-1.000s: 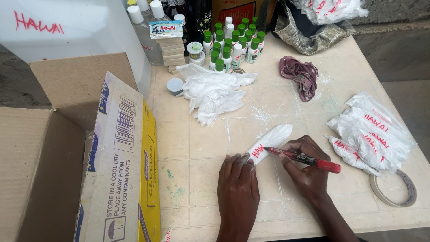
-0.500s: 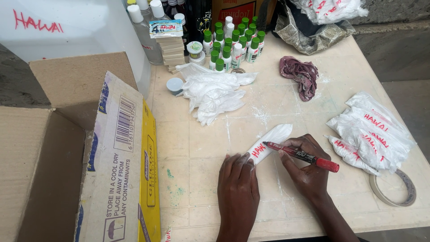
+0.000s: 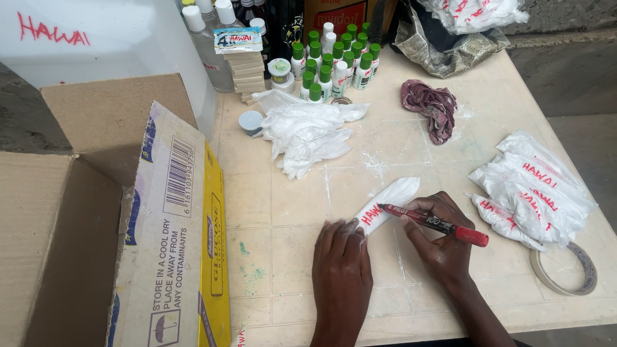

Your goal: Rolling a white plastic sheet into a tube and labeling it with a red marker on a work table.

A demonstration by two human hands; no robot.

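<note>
Packet [image 3: 385, 204], small, white and soft, is lying near the front edge of the table [image 3: 411, 148], a little right of the middle, and it is looking light and limp, like thin plastic film around loose filling. My judgement is that it is slippery and is going to slide or wrinkle under a pen tip unless it is pinned flat, so the best hold is at its near end, pressing down rather than pinching.

Left hand [image 3: 340, 270] is doing just that: its fingers are lying flat and spread, the tips pressing the packet's near end against the table and gripping nothing. Right hand [image 3: 440, 241] is closed around a red marker [image 3: 432, 223], fingers curled on the barrel, and the tip is touching the packet where red letters are showing.

Toward the right edge, a heap of 5 or so finished white packets [image 3: 540, 189] with red writing is lying beside a roll of tape [image 3: 565, 270] near the front right corner. At the left edge an open cardboard box [image 3: 128, 218] is standing with 1 flap up.

Farther back, around the middle, a pile of plain white packets [image 3: 308, 128] is waiting, with a small round lid [image 3: 250, 120] just beside it. A crumpled purple rag [image 3: 429, 106] is lying to the right of them. Along the back edge, green-capped small bottles [image 3: 334, 61] are crowding together next to a stack of flat bars [image 3: 246, 71], and a large white container [image 3: 116, 45] is filling the back left corner.
</note>
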